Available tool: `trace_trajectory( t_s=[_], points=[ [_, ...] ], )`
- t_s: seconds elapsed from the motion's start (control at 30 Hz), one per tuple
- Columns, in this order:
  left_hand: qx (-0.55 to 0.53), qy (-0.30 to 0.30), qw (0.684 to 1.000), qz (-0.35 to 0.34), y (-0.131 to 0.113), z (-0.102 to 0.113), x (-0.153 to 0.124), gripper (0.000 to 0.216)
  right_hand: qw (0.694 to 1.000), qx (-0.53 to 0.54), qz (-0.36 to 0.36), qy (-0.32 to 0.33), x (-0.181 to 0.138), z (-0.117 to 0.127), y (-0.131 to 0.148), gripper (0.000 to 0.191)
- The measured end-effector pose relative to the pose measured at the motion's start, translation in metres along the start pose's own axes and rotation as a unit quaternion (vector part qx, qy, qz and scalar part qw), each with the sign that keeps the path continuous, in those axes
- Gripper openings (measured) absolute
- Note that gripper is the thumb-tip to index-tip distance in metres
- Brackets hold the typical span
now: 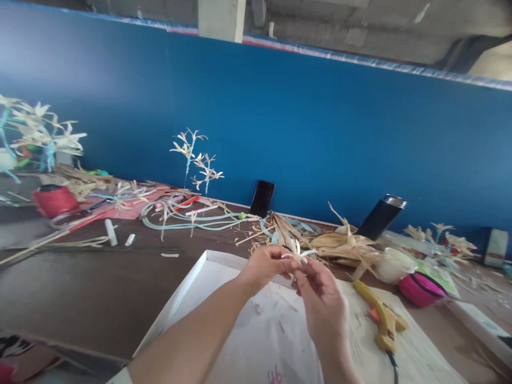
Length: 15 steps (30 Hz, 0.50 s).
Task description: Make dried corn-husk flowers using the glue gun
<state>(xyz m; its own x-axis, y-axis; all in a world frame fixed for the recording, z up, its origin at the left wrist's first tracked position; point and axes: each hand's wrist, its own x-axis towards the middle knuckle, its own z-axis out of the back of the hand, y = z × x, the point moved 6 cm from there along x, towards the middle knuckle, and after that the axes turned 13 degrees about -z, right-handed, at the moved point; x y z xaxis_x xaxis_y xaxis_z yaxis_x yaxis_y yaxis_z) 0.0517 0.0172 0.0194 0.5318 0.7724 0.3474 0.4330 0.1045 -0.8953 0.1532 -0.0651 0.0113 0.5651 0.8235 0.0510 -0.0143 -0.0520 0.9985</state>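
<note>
Between my two hands is a small cream flower with narrow, pointed petals, held over a shallow white box lid. My left hand pinches it from the left with thumb and forefinger. From the right, the closed fingers of my right hand grip the flower's base. Fingertips hide where its petals join. Small scraps lie in the lid below. A yellow glue gun rests on printed paper to the right of my right hand.
Dried corn husks lie behind my hands, near a tilted black flask and a phone. Finished flower stems stand by the blue partition. A pale blue cord, white glue sticks and a pink pouch are around.
</note>
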Motion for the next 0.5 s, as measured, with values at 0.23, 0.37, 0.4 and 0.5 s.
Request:
trace_trajectory(
  t_s=[0.23,0.37,0.4,0.5],
  points=[
    [-0.026,0.036,0.999,0.012,0.0,-0.003,-0.001,0.027,1.0,0.025,-0.004,0.005,0.005,0.003,-0.004,0.04],
    [0.038,0.062,0.997,-0.04,-0.01,-0.006,-0.001,0.023,0.999,0.038,0.004,-0.012,0.007,0.007,-0.005,0.039],
    [0.063,0.066,0.994,-0.058,-0.013,-0.007,-0.001,0.022,0.999,0.04,0.003,-0.013,0.007,0.007,-0.006,0.04],
    [0.102,0.08,0.988,-0.083,-0.019,-0.011,-0.002,0.023,0.999,0.047,-0.006,-0.015,0.007,0.008,-0.006,0.04]
  ],
)
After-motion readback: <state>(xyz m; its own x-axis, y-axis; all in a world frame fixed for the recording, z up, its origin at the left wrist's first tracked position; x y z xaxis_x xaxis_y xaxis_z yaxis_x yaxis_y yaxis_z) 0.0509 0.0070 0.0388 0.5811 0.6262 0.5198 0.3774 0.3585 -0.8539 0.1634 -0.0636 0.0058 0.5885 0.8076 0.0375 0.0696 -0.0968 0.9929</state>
